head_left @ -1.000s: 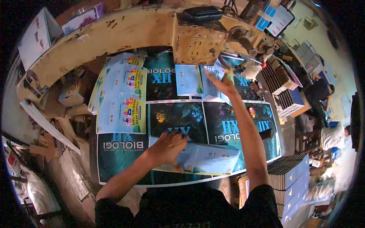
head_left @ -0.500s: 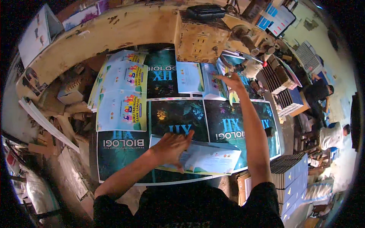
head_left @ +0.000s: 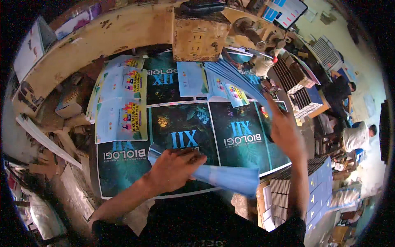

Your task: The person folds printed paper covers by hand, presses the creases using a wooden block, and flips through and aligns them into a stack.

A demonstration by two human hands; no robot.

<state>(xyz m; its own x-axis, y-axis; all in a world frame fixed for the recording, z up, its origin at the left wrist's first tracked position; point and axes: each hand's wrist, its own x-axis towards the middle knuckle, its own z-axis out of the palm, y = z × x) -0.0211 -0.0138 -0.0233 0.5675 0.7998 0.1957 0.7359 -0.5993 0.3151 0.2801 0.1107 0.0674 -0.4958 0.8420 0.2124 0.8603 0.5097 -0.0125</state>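
My left hand (head_left: 175, 169) is closed around a pale blue booklet (head_left: 228, 178), tilted edge-up near the front of the table; its fingers curl over the top. At the right, my right hand (head_left: 286, 133) is blurred and pinches the corner of a light blue sheet (head_left: 242, 80), which stretches slantwise from the machine block. Beneath that sheet lies a stack of light blue printed covers (head_left: 191, 80). Under everything are large dark teal printed sheets (head_left: 181, 119) with plant pictures.
Overlapping stacks of blue and yellow covers (head_left: 121, 119) lie at the left. A worn yellow machine block (head_left: 197, 39) stands at the back, with a metal wheel (head_left: 249, 31) beside it. Bundled blue books (head_left: 319, 189) are stacked at the right, where people (head_left: 356, 138) sit.
My right hand has come nearer and to the right, drawing a blue sheet off the stack. In my left hand the booklet has tilted from nearly flat to edge-up.
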